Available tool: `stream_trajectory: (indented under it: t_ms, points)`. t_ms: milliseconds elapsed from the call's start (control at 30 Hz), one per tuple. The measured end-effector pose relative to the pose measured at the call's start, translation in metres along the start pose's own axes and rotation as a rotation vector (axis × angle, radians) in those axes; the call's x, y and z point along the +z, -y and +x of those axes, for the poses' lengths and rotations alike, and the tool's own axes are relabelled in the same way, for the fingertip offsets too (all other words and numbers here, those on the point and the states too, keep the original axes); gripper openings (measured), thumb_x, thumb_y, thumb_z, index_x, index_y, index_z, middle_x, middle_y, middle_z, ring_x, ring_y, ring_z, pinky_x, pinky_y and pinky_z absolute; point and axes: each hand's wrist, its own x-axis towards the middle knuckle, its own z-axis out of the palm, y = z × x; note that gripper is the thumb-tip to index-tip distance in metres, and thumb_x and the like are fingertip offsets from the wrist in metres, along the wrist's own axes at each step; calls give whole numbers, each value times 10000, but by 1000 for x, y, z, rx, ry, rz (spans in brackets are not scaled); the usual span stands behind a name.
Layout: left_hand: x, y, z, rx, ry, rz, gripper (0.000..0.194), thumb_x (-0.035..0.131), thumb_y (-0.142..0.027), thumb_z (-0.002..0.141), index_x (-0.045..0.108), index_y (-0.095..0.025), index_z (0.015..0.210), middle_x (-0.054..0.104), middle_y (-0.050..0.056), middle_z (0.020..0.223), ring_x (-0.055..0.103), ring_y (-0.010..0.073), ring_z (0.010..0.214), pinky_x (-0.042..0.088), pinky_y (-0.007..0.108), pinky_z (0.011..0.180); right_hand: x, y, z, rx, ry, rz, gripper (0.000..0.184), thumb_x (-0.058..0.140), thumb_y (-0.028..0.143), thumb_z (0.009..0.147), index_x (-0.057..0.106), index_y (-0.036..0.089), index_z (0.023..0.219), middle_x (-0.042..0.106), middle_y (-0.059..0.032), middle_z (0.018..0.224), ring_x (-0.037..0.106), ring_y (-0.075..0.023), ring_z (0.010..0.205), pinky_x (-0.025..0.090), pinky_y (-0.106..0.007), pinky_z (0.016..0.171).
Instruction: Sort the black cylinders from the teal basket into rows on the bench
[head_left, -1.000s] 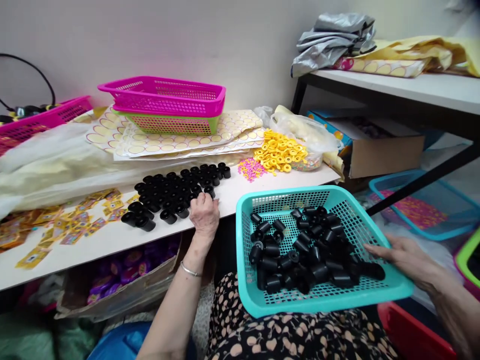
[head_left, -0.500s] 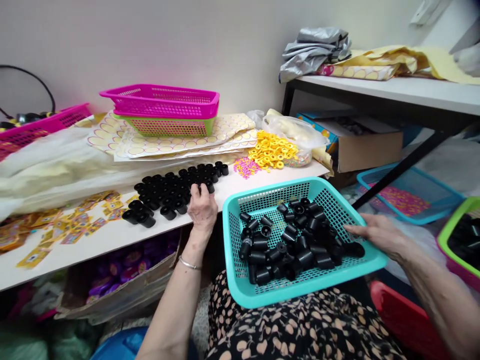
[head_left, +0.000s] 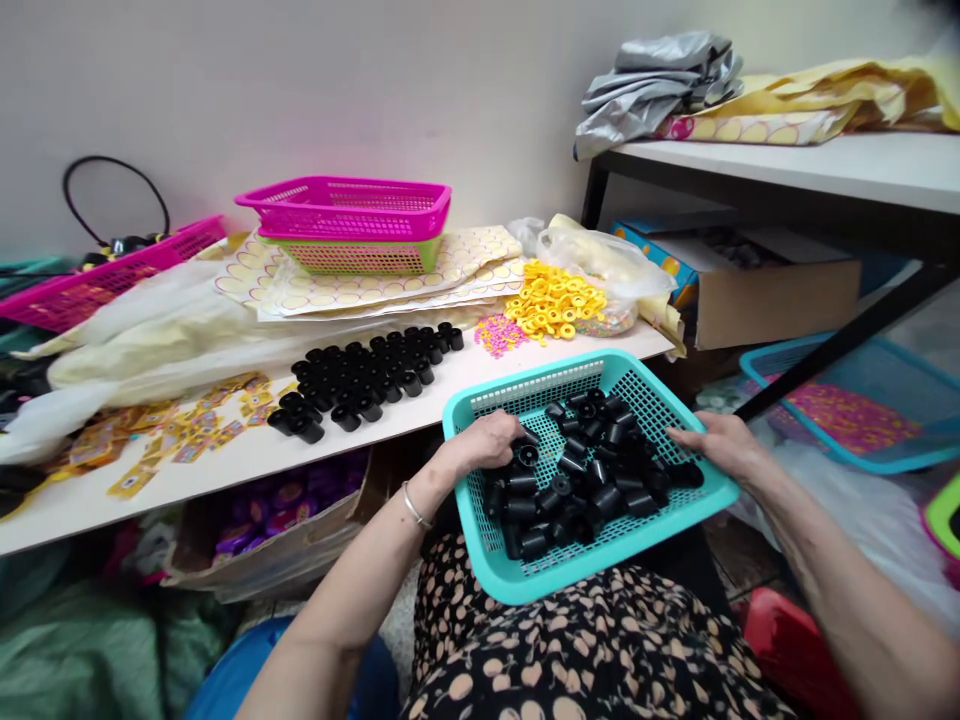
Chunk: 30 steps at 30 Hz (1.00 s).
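Observation:
A turquoise mesh basket (head_left: 501, 582) rests tilted on my lap, holding a jumble of short black plastic cylinders (head_left: 600, 475), hollow at one end. My left hand (head_left: 491, 440) reaches over the basket's left side, its fingers closed at one of these cylinders (head_left: 529, 438); its fingertips are partly hidden. On the right, my right hand (head_left: 716, 442) grips the basket's rim, thumb over the edge. Beyond my left hand, rows of upright black cylinders (head_left: 360, 375) stand close together on the white table (head_left: 420, 412).
Yellow rings (head_left: 559, 302) and tiny pink and yellow beads (head_left: 501, 335) lie behind the basket. Small printed packets (head_left: 202, 425) are scattered at left. Stacked pink and green baskets (head_left: 352, 215) stand on patterned sheets. A black-legged shelf (head_left: 780, 160) rises at right; an open box (head_left: 300, 540) sits under the table.
My left hand has left the standing cylinders on the table and moved right and down into the basket. My right hand still holds the rim. The view has shifted slightly.

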Motion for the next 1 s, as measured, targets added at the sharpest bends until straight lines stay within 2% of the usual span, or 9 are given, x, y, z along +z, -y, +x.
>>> stream_trajectory:
  t_ms: [133, 267, 333, 433, 500, 633, 800, 933, 1000]
  points:
    - [3, 0, 8, -31, 100, 88, 222, 478, -137, 736, 661, -150, 862, 649, 87, 823, 577, 219, 826, 463, 300, 739, -9, -4, 5, -58, -1, -211, 303, 656, 452, 696, 589, 160, 740, 633, -47, 639, 587, -210, 604, 422, -296, 526]
    - [0, -6, 10, -79, 158, 135, 176, 506, -148, 727, 639, -119, 839, 631, 128, 852, 570, 260, 853, 478, 350, 732, 2, 21, -19, -264, -310, -987, 403, 480, 501, 834, 578, 111, 873, 619, -177, 848, 562, -332, 788, 379, -371, 576]
    - [-1, -10, 11, -79, 183, 128, 161, 505, -132, 716, 629, -114, 818, 618, 140, 889, 559, 266, 864, 480, 367, 744, 18, 44, -35, -496, -384, -1154, 328, 459, 400, 867, 570, 99, 933, 586, -207, 990, 520, -345, 883, 370, -383, 623]
    - [0, -14, 13, -85, 191, 99, 159, 494, -105, 705, 608, -112, 816, 585, 156, 961, 534, 273, 907, 470, 391, 789, 50, 75, -52, -909, 66, -1044, 181, 418, 219, 877, 587, 155, 886, 591, -136, 1011, 487, -261, 887, 370, -356, 710]
    - [2, -16, 12, -93, 178, 67, 213, 490, -90, 698, 588, -109, 886, 562, 168, 1008, 519, 282, 937, 459, 410, 812, 71, 86, -53, -1027, 431, -957, 160, 440, 165, 838, 594, 181, 873, 604, -97, 967, 473, -236, 874, 367, -345, 742]
    - [-1, -16, 5, -78, 136, -72, 309, 499, -68, 698, 540, -142, 995, 568, 111, 974, 515, 246, 915, 442, 386, 836, 101, 84, -39, -973, 720, -971, 133, 542, 206, 753, 602, 188, 871, 621, -85, 899, 468, -263, 903, 353, -396, 802]
    - [-14, -18, -4, -309, -187, -837, 250, 603, -259, 757, 538, -167, 980, 544, 10, 782, 514, 149, 698, 463, 299, 663, 109, 76, -22, -871, 754, -959, 109, 536, 194, 761, 611, 176, 838, 618, -87, 784, 513, -263, 891, 377, -382, 783]
    - [-21, -30, -8, -451, -248, -1706, 215, 642, -248, 748, 561, -121, 902, 572, 30, 789, 564, 113, 638, 491, 263, 610, 99, 76, -17, -618, 699, -425, 201, 559, 228, 777, 618, 185, 965, 630, -52, 867, 556, -202, 825, 422, -330, 729]
    - [-21, -37, -7, -476, -244, -1922, 153, 645, -178, 743, 578, -99, 856, 594, 55, 821, 599, 128, 672, 521, 284, 657, 91, 76, -16, -406, 679, -23, 268, 604, 236, 758, 610, 203, 1023, 643, -13, 884, 571, -163, 793, 438, -305, 717]
